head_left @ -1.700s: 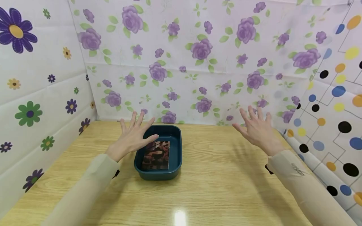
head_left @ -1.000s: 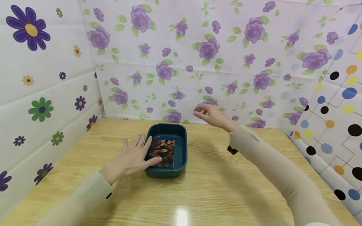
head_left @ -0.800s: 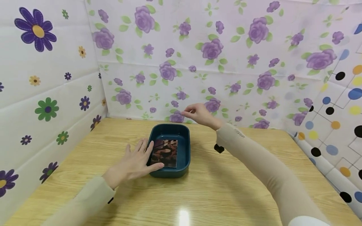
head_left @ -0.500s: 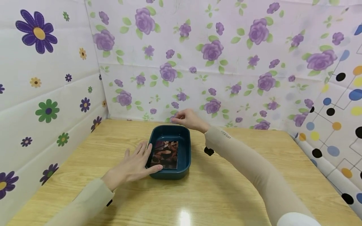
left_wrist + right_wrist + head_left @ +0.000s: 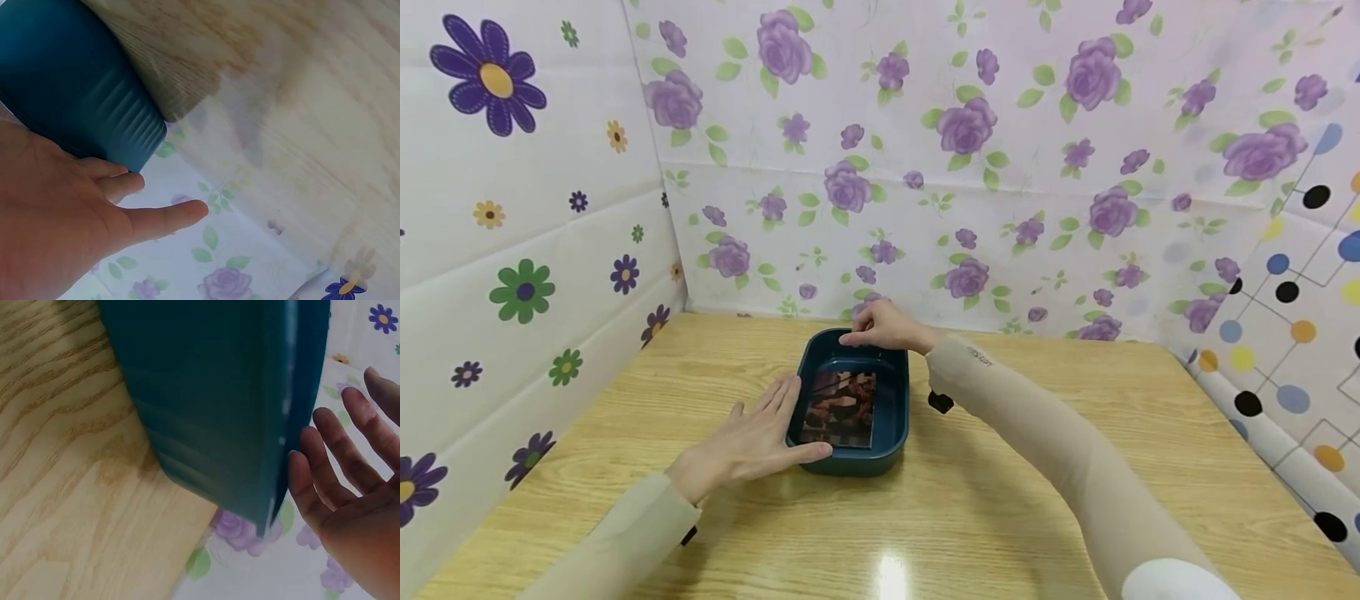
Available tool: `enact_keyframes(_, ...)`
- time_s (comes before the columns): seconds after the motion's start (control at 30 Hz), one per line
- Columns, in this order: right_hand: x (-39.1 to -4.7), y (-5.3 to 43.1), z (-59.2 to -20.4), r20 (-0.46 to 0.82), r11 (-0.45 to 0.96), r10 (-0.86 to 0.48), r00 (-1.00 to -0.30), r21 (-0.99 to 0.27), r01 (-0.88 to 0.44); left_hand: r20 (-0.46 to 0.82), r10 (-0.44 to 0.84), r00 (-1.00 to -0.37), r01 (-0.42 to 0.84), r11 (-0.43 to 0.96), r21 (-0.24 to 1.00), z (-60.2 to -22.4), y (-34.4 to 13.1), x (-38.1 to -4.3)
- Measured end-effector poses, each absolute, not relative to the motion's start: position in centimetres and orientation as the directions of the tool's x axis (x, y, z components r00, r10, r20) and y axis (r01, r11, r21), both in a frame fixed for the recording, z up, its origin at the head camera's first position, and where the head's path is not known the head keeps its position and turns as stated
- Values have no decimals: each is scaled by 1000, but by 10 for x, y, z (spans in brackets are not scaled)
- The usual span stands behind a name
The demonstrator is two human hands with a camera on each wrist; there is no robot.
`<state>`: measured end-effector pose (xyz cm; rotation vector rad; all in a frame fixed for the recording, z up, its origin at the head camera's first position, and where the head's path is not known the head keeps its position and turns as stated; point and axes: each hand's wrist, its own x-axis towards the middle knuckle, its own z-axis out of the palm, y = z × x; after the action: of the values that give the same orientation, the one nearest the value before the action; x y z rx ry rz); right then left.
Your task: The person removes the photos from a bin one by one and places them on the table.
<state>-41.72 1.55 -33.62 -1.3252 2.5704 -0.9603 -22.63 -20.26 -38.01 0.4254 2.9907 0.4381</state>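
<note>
A dark teal plastic bin with rounded corners stands on the wooden table, left of centre. Inside it lies a flat rectangular piece with a dark reddish-brown printed picture; what kind of thing it is cannot be told. My left hand rests against the bin's left side, fingers straight and thumb reaching over the near left corner. At the far rim is my right hand, its thumb tip over the inside. The right wrist view shows gently bent, spread fingers beside the rim, not clearly gripping it.
The wooden table stretches out around the bin. Behind it hangs a rose-patterned cloth, close beyond the right hand. A daisy-patterned cloth lines the left side, and a dotted cloth the right.
My right hand has swung left from the table's right side to the bin's far rim and come down. The left hand has lowered to the bin's left side.
</note>
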Motion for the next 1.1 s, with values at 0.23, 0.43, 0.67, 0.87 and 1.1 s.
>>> enact_keyframes(0.23,-418,8,-354,117,454,-815,-568,-482,-750,-76,281,-957,246,921,301,-380,-200,-227)
enact_keyframes(0.43,-417,5,-361,34,516,-806,-591,-449,-730,-83,284,-955,245,917,314,-378,-198,-228)
enact_keyframes(0.67,-417,0,-364,-8,504,-830,-558,-441,-743,-86,281,-956,241,916,322,-376,-199,-229)
enact_keyframes(0.87,-415,-5,-370,-117,597,-788,-605,-387,-703,-107,268,-957,219,918,331,-378,-200,-229)
enact_keyframes(1.1,-413,-7,-374,-178,633,-770,-613,-341,-695,-111,265,-958,215,916,338,-378,-199,-227)
